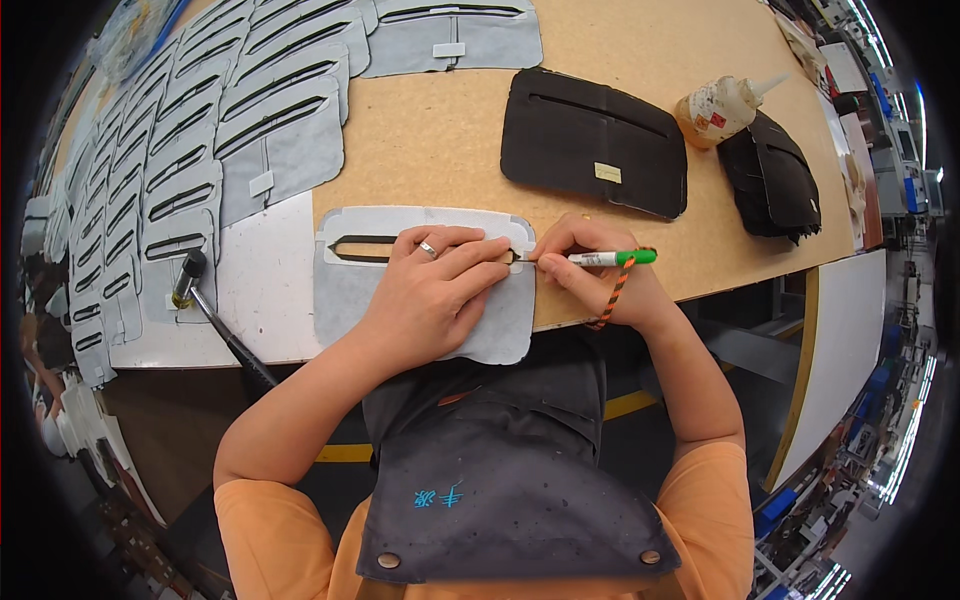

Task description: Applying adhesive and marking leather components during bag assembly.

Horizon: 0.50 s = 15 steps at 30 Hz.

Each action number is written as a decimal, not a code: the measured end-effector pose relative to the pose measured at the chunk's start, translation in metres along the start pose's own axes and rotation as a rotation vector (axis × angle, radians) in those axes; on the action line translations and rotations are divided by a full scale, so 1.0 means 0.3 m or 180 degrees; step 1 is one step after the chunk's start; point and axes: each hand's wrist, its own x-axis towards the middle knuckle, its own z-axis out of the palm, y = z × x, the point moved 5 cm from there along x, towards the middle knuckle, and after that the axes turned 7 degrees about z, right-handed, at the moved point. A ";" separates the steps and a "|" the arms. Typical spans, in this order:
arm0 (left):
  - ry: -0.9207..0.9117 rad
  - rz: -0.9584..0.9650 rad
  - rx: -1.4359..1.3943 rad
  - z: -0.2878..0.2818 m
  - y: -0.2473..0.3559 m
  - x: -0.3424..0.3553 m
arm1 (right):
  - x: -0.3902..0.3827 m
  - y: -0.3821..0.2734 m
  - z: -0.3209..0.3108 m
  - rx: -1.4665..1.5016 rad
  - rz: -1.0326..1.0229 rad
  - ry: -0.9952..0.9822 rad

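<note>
Right hand [600,290] pinches green-ended pen [595,259] at end of slot [365,239]; left hand [445,285], fingers extended, lies across grey panel [505,312] on counter [430,140]. Pen could skid if panel shifts under slack left hand.

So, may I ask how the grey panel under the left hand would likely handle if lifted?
The panel is probably light for its size, since it looks like a thin sheet. It would likely bend rather than stay stiff, perhaps most easily at the narrow strip above its long slot.
</note>
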 end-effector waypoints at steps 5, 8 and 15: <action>-0.0073 -0.0037 0.0085 0.003 -0.001 0.000 | -0.052 -0.008 0.014 -0.0310 -0.0898 0.0254; -0.0149 -0.0186 -0.0150 0.000 -0.026 0.002 | -0.077 0.017 -0.015 0.0088 -0.0804 0.0388; -0.1003 -0.1554 0.0328 -0.154 -0.159 0.046 | -0.151 0.015 -0.052 0.0790 -0.0840 0.0830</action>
